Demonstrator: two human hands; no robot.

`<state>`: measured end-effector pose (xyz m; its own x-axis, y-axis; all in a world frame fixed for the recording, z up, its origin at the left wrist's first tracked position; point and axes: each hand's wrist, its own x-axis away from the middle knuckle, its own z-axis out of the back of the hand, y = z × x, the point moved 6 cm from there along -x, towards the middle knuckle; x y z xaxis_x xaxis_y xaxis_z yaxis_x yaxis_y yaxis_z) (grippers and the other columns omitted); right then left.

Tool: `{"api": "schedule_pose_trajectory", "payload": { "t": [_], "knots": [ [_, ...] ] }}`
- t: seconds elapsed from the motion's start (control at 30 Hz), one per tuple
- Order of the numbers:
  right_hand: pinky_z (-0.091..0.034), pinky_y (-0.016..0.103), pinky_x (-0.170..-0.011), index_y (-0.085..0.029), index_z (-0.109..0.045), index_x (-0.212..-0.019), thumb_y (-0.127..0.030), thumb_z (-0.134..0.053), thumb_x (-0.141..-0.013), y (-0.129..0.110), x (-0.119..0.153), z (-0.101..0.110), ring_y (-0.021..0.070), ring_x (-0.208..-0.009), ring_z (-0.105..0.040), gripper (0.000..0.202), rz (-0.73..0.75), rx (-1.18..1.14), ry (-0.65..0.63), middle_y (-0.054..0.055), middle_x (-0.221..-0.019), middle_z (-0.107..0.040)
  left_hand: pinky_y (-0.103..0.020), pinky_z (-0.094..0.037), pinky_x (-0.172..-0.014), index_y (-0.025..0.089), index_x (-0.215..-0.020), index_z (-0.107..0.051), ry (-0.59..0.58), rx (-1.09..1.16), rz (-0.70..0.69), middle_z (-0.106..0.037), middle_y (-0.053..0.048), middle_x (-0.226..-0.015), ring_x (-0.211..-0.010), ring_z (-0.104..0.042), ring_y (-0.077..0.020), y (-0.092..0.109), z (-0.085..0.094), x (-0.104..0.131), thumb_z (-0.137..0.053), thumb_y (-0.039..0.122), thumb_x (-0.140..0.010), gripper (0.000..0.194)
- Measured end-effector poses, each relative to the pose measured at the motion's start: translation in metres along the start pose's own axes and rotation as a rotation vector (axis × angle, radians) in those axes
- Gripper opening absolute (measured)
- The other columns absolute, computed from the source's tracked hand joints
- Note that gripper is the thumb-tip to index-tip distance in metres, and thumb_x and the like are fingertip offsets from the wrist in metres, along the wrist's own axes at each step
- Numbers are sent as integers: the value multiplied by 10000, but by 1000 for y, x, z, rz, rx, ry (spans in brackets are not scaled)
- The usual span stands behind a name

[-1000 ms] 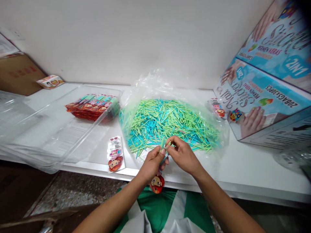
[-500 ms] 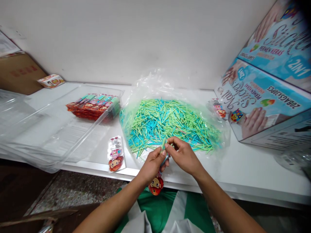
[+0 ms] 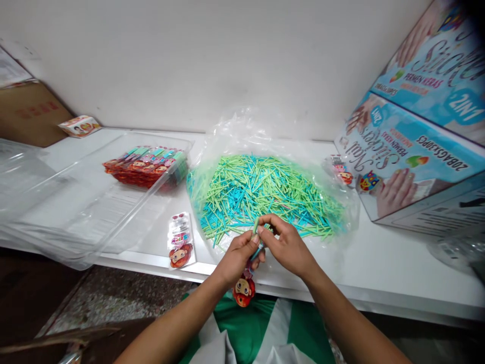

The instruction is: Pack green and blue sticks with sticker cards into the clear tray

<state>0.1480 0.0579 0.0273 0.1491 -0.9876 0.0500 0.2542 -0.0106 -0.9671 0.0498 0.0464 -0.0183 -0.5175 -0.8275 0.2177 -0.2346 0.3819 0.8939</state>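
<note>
My left hand (image 3: pixel 241 255) is closed round a printed packet with a red-haired cartoon head (image 3: pixel 243 291), which hangs below the fingers over the table edge. My right hand (image 3: pixel 285 243) meets it, its fingertips pinching thin green and blue sticks (image 3: pixel 256 225) at the packet's upper end. Fingers hide most of the packet and just where the sticks sit. Right behind both hands lies a heap of loose green and blue sticks (image 3: pixel 261 187) on a clear plastic bag (image 3: pixel 242 126). To the left, a flat printed packet (image 3: pixel 181 240) of the same design lies near the edge.
A clear plastic tray (image 3: pixel 132 222) at left holds stacked, filled packets (image 3: pixel 146 167). Large printed cartons (image 3: pixel 413 151) stand at right, with another packet (image 3: pixel 341 169) beside them. At the far left are a brown carton (image 3: pixel 30 114) and a small box (image 3: pixel 79 126).
Both hands stay at the same place, the right fingers shifting slightly at the packet's upper end. The green stick between the fingertips has tilted a little. The hanging cartoon head has moved slightly.
</note>
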Motion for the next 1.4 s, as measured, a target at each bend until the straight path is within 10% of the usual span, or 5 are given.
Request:
{"api": "schedule_pose_trajectory", "payload": {
  "t": [0.6,0.9,1.23,1.4],
  "knots": [
    [-419,222,-433,-225,-564,-912,-264,-489,-854,-3,-2,4,115,-437,-581,104,37,146,22,-41,-605,-603,-194,-316,-471,168,-876,-483,20,-69,-9,-545,16,-664,-469,-440,-61,0,1,2,-485,483,-861,316],
    [-475,277,-700,-203,-616,-820,-350,-527,-880,-9,4,2,157,-729,-612,182,139,119,75,18,-758,-655,-192,-368,-504,179,-790,-463,253,-176,-165,-561,18,-708,-544,-499,-78,21,19,5,-478,480,-868,311],
    [-447,288,-717,-215,-635,-804,-280,-525,-894,-35,4,4,159,-748,-583,157,286,186,63,20,-778,-628,-281,-463,-820,193,-1203,-559,88,-136,-248,-648,-91,-1047,-999,-602,-208,53,29,20,-576,429,-834,438],
    [-434,294,-710,-218,-626,-792,-264,-544,-886,-43,2,3,160,-748,-560,133,347,179,93,19,-772,-610,-265,-483,-773,202,-1149,-607,22,-100,-308,-667,-85,-1012,-898,-637,-180,57,35,22,-561,364,-863,332]
  ]
}}
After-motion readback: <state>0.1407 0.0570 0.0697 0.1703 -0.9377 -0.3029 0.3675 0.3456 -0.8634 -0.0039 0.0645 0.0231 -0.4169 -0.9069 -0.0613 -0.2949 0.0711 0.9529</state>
